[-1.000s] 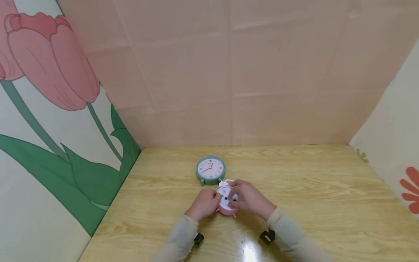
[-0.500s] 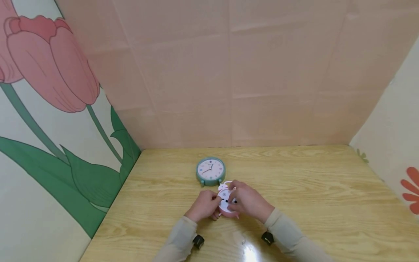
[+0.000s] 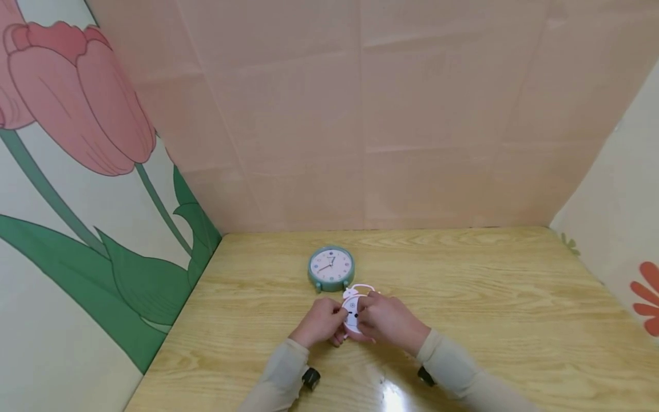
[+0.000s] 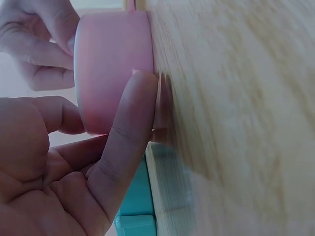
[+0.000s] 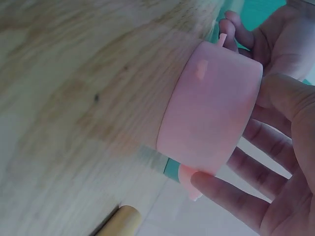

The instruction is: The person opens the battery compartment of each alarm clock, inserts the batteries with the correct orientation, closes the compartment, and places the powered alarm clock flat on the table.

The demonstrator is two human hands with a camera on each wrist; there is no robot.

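A small pink alarm clock [image 3: 352,322] with a white face, black dots and a white loop handle lies face up on the table. My left hand [image 3: 320,322] grips its left edge, thumb on the face; in the left wrist view its fingers lie against the pink side wall [image 4: 115,54]. Over the right half of the face my right hand [image 3: 392,323] has its fingertips drawn together, hiding that part. In the right wrist view, one finger of this hand [image 5: 295,196] touches the pink bell [image 5: 187,178]. Just behind lies a teal alarm clock [image 3: 332,265], face up.
Light wood-grain table [image 3: 489,297] surrounds both clocks. A pinkish wall covering [image 3: 370,131] rises at the back, with a tulip-patterned panel [image 3: 82,103] on the left and a pale panel [image 3: 618,189] on the right. Small black devices [image 3: 311,379] sit at both wrists.
The right hand's fingers, spread over the pink clock's face before, have drawn together and moved slightly down from the handle, which shows more now. The left hand keeps its grip; the teal clock stays put.
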